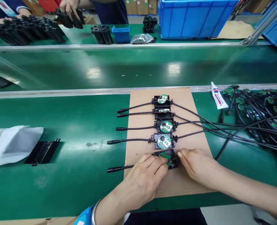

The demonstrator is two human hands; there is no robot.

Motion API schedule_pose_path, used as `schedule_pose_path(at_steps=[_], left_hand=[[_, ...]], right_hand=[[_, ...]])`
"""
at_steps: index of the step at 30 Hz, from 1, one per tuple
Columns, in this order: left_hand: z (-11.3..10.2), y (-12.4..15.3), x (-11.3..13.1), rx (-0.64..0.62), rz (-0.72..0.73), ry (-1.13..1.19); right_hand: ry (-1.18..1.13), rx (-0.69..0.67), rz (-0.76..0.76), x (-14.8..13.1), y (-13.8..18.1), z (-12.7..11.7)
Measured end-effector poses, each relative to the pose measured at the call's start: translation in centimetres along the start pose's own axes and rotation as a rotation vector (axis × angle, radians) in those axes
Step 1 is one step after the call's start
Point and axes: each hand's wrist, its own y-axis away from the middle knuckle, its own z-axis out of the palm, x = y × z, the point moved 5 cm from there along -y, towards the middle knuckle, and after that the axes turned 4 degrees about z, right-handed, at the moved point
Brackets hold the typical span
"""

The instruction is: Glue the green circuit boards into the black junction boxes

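Observation:
On a brown cardboard sheet (187,103) lies a column of several black housings, each with a round green circuit board and black cables. My left hand (144,178) pinches the green board (166,156) in the nearest housing (173,162). My right hand (199,167) presses its fingers against that housing's right side. The housing above it (164,141) holds a green board and is untouched.
A white glue tube (218,96) and a heap of black cables with green boards (258,115) lie to the right. A black plastic part (42,152) and a white bag (9,143) sit at left. Beyond the conveyor belt (129,67), another person's hand (69,7) handles black parts near blue bins (194,17).

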Motion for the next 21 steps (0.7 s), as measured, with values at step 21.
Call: schedule_pose_path(at_steps=[21], left_hand=[[0.8, -1.8, 2.1, -0.092, -0.154, -0.170]], right_hand=[[-0.045, 0.288, -0.358, 0.1, 0.9, -0.6]])
